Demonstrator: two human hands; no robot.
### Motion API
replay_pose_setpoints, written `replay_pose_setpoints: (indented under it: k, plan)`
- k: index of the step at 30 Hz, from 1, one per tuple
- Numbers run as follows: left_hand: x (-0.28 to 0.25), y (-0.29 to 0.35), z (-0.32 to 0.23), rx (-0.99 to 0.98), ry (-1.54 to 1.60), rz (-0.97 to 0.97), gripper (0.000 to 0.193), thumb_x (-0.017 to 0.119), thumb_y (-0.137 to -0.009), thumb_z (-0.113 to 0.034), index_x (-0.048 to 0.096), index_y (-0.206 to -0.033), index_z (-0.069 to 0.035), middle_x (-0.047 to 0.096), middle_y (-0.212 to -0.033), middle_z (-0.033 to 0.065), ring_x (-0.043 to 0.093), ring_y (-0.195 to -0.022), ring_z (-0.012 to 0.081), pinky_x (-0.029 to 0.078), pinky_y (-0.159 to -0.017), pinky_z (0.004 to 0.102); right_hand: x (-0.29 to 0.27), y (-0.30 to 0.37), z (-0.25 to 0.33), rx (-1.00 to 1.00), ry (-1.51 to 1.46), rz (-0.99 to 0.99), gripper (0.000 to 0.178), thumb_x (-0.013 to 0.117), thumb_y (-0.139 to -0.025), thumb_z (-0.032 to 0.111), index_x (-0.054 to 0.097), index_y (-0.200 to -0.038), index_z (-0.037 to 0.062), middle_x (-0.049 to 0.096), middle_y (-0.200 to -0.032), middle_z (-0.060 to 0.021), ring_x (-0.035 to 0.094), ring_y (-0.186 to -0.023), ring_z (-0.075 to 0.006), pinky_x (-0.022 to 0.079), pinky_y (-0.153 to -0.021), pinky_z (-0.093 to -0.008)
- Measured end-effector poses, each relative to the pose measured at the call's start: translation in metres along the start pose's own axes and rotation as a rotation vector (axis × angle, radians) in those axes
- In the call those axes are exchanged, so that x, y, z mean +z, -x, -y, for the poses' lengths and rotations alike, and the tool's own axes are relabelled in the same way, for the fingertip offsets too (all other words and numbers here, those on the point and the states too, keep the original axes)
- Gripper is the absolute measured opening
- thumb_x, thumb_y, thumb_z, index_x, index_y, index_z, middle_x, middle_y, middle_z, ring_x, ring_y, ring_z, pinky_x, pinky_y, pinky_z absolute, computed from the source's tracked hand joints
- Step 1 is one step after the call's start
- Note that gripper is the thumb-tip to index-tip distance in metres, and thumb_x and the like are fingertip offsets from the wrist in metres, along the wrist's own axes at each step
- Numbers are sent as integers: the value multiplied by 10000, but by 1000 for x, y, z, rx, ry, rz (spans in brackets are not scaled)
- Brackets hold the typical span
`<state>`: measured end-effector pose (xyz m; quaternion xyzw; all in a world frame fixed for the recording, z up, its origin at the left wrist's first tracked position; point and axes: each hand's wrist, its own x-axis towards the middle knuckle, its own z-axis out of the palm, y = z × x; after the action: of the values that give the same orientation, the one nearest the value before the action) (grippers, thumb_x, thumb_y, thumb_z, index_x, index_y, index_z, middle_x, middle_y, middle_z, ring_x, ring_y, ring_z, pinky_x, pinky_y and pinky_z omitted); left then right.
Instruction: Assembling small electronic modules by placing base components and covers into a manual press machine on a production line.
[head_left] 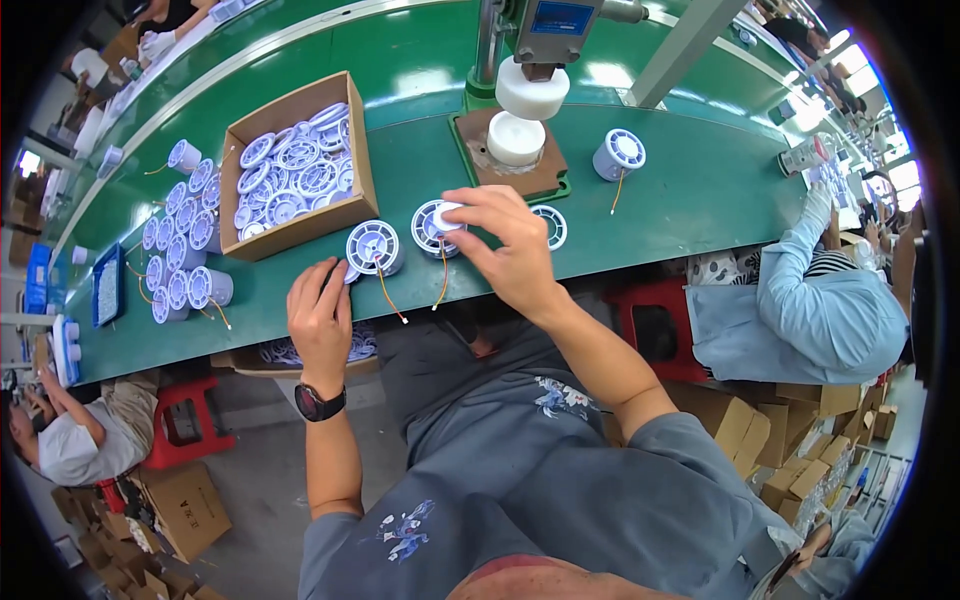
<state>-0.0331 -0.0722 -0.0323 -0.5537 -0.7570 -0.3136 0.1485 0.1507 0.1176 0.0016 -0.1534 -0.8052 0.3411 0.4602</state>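
"Two grips are over the desk [420, 150]. What does the right grip [508, 245] have?"

"A small white disc [449, 214], pinched between thumb and fingers, right above the pale spoked housing [423, 222] on the desk. I can't tell whether the disc touches its top."

"And the left grip [318, 310]?"

"Its fingertips bunch low at the near left side of a second housing [373, 240]. A pale edge shows under them; I can't tell if they hold it or only rest there."

"How would that disc handle?"

"Light and stiff, I'd judge, with a smooth face that could slip. Best hold is by the rim, thumb opposite the fingers, as the right grip has it."

"The housings?"

"Probably light and rigid plastic. I'd take one round its side wall; the thin spokes on top look like the fragile part. And keep off the thin wire [444, 275] hanging toward the body just below the right grip: it's soft, and a tug could strain it."

"Anything else close by?"

"A loose spoked ring [558, 230] just right of the right grip, partly behind it, and a cardboard box [330, 222] of similar caps beyond the left grip."
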Motion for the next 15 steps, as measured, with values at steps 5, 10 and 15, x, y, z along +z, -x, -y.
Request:
replay_pose_setpoints:
  k: [5, 10, 15]
  plan:
    - [-1, 1, -9, 12, -21, -3, 234, 659, -853, 2, 700, -1084, 14, 677, -1144, 143, 617, -1077, 344, 476, -941, 427, 11, 1, -8, -16, 70, 76, 207, 790, -750, 41, 737, -951, 44, 731, -1101, -84, 636, -1023, -281, 509, -877, -379]
    - [4, -1, -13, -18, 6, -23, 208, 662, -874, -32, 704, -1072, 19, 694, -1106, 141, 619, -1071, 341, 466, -949, 426, 7, 4, -6, -26, 143, 108, 193, 789, -748, 48, 728, -931, 43, 732, -1106, -78, 632, -1028, -284, 501, -892, -388]
    - [13, 0, -10, -75, 47, -55, 199, 690, -859, -47, 722, -1049, 2, 710, -1067, 111, 630, -1036, 311, 467, -926, 409, 9, 3, -7, -23, 139, 94, 173, 781, -754, 54, 716, -913, 38, 731, -1103, -81, 625, -1036, -295, 501, -893, -392]
